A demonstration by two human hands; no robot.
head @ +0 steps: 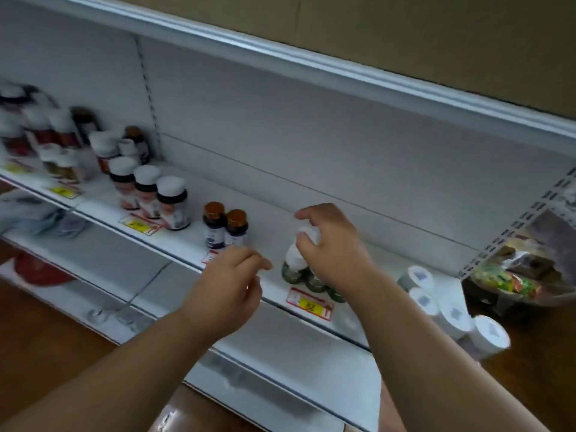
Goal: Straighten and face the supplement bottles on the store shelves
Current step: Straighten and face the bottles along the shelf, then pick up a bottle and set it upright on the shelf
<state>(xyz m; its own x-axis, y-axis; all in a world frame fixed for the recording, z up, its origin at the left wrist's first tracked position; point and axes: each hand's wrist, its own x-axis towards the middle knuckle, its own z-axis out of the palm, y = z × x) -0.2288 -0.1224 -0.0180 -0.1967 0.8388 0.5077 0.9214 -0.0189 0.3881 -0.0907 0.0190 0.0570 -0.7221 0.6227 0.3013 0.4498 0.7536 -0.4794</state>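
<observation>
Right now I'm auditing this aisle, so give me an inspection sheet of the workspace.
Surface: white shelf, mostly bare at the back.
Job's things: green-label bottles under the right hand; two brown-capped bottles upright; white-capped bottles in a row.
Clutter: white rolls lying at the shelf's right end.
Grips: right hand holds a bottle top; left hand loosely curled, holding nothing.
Cables: nothing seen.
Surroundings: price tags, wooden floor.

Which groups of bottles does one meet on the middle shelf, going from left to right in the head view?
Blurred white-capped bottles → three dark white-capped bottles → two dark brown-capped bottles → green-labelled white-capped bottles under the right hand → white-topped bottles lying down.
</observation>
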